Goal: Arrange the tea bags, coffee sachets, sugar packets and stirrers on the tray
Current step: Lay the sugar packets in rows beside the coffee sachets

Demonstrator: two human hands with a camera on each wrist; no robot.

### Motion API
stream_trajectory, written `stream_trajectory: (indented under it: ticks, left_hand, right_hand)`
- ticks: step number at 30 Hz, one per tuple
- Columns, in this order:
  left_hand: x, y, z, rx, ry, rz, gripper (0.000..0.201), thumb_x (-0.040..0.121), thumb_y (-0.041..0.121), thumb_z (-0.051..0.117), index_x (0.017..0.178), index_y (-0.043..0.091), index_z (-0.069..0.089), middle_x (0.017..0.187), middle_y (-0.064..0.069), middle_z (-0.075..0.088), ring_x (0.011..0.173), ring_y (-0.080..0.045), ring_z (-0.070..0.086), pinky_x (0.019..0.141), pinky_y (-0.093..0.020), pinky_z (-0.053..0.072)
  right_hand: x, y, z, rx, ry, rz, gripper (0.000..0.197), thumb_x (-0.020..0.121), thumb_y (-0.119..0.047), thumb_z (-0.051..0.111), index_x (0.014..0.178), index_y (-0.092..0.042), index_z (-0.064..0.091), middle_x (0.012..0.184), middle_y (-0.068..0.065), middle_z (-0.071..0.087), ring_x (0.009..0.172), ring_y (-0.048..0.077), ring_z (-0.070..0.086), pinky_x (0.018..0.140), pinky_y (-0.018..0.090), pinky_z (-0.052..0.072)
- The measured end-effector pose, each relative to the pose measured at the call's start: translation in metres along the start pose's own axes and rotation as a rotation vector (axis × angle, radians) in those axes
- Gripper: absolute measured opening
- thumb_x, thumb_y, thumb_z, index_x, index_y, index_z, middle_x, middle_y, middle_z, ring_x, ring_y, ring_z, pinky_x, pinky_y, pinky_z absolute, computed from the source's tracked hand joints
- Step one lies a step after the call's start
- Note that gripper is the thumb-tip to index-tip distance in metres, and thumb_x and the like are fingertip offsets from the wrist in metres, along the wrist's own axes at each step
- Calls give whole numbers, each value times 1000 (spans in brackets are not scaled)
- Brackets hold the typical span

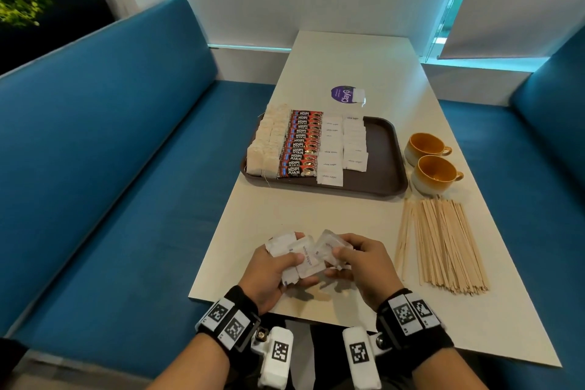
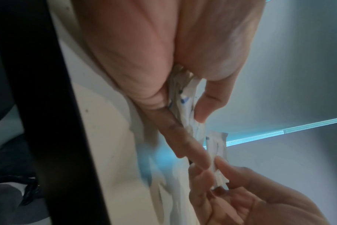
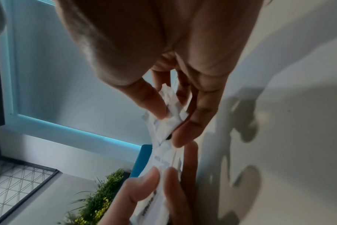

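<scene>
Near the front edge of the table (image 1: 332, 66), a bunch of white sugar packets (image 1: 304, 255) is held between both hands. The left hand (image 1: 275, 269) is curled round several packets, thumb on top; the right hand (image 1: 364, 263) is pinched on another few. On the brown tray (image 1: 386, 152) farther back, tea bags (image 1: 267, 146), coffee sachets (image 1: 300, 142) and two columns of sugar packets are laid in rows, its right part bare. Wooden stirrers (image 1: 440, 241) are spread on the table right of the hands, two yellow cups (image 1: 430, 161) beyond them.
</scene>
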State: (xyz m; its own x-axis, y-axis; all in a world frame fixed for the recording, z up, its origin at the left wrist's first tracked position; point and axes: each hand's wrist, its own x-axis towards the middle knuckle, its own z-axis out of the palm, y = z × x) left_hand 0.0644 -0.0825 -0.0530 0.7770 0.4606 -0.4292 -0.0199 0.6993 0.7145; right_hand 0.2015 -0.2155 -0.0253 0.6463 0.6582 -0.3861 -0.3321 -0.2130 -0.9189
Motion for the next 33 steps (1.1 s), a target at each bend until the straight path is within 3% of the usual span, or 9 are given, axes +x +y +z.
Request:
stream_trajectory:
  ticks: [4,10,14,19,21,26,29,31,33]
  left_hand:
    - [-2,3,-2,-18,-27,-6,55,74,-7,66,129,0,58,125,-32,65,102,-50,69,66,-51,63]
    - [-1,6,3,25,-23,15,65,73,-1,79,132,-5,54,109,-25,70,86,-37,72,58,-39,61]
    - [0,2,5,67,10,45,58,72,-5,78,126,-5,59,105,-27,71,76,-34,69,57,-35,59]
    - [4,0,3,67,3,69,42,83,-12,70,123,-6,60,111,-35,67,89,-40,61,61,-37,58]
    - [5,3,7,101,0,65,34,86,-17,64,118,-4,61,103,-30,69,86,-39,58,61,-39,58]
    - [16,22,14,178,44,35,43,84,-14,70,121,2,59,100,-24,70,67,-36,67,56,-39,59]
    - [23,30,7,160,58,29,39,80,-8,71,115,9,64,99,-21,69,75,-38,70,62,-41,61]
    - [25,31,-1,115,63,9,40,84,-12,66,120,7,63,106,-23,69,86,-43,71,67,-45,62]
    - [26,31,-4,108,37,-20,48,79,-13,69,124,3,60,108,-25,68,85,-41,72,63,-44,62]
  right_hand:
    - [0,-3,-1,24,17,-93,32,89,9,66,112,-12,70,100,21,69,71,37,72,68,42,62]
    - [0,2,2,-26,-12,-101,19,83,3,79,92,-2,64,93,22,70,67,44,72,69,44,63]
    - [4,5,2,8,-12,-90,13,80,4,80,90,-1,75,91,21,72,68,39,73,71,42,63]
    - [12,8,-2,54,31,-57,26,80,11,76,100,-6,78,96,23,75,76,35,75,70,34,61]
    - [15,5,-4,48,21,-30,28,81,11,76,102,-6,77,96,22,76,78,34,76,68,33,62]
    - [33,-17,-14,57,9,-34,27,79,16,74,100,-2,76,98,25,75,77,31,74,70,31,64]
    - [59,-40,-35,33,97,-90,29,77,10,78,101,-6,77,96,18,76,81,29,74,77,33,64]
    - [82,-57,-53,12,153,-124,29,78,4,81,103,-10,78,96,12,78,87,26,76,81,33,63]
    - [108,-72,-68,7,185,-141,29,79,1,82,104,-12,78,99,8,79,91,23,77,84,35,62]
